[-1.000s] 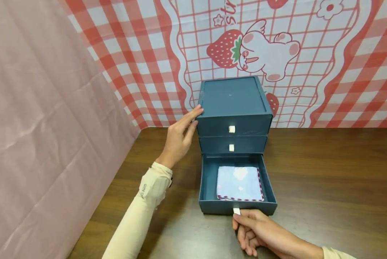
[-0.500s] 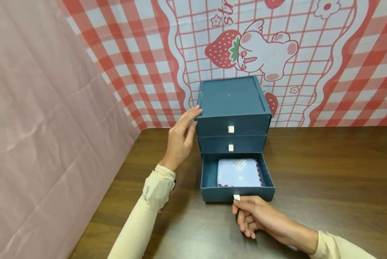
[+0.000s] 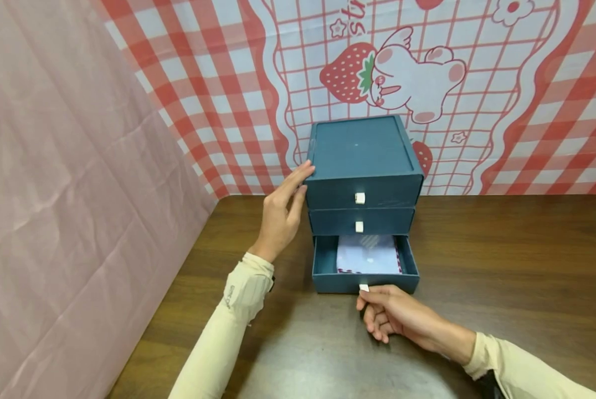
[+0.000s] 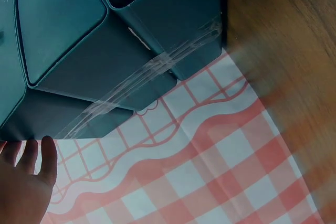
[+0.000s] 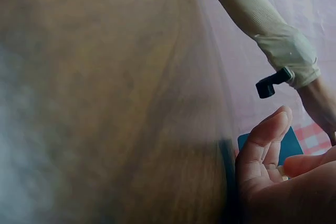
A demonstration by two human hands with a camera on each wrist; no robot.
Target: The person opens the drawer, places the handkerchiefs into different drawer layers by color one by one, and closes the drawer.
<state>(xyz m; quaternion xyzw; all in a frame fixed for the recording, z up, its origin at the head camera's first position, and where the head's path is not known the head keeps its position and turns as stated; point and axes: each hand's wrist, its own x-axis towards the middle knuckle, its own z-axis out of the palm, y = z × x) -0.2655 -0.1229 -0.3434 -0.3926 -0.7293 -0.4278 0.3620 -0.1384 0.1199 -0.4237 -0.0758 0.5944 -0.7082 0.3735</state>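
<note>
A dark blue drawer unit (image 3: 363, 147) with three stacked drawers stands against the patterned backdrop. Its bottom drawer (image 3: 335, 284) is partly pulled out, and a folded light-blue handkerchief (image 3: 368, 258) with a red-and-white edge lies inside. Between thumb and forefinger, my right hand (image 3: 405, 317) pinches that drawer's white pull tab (image 3: 363, 287); its other fingers curl loosely below. My left hand (image 3: 279, 219) rests with extended fingers against the unit's upper left edge. In the left wrist view, the left hand's fingertips (image 4: 48, 153) touch the unit's side, where clear tape (image 4: 157, 64) runs across.
The two upper drawers, each with a white tab (image 3: 360, 198), are closed. Beneath everything is a brown wooden table (image 3: 502, 266). A red-and-white checked cloth (image 3: 228, 105) hangs behind, and a pink cloth (image 3: 78, 194) hangs on the left.
The bottom drawer has slid inward toward the unit, with my right hand moving along on its tab. More of the handkerchief is now covered. My left hand stays at the unit's edge.
</note>
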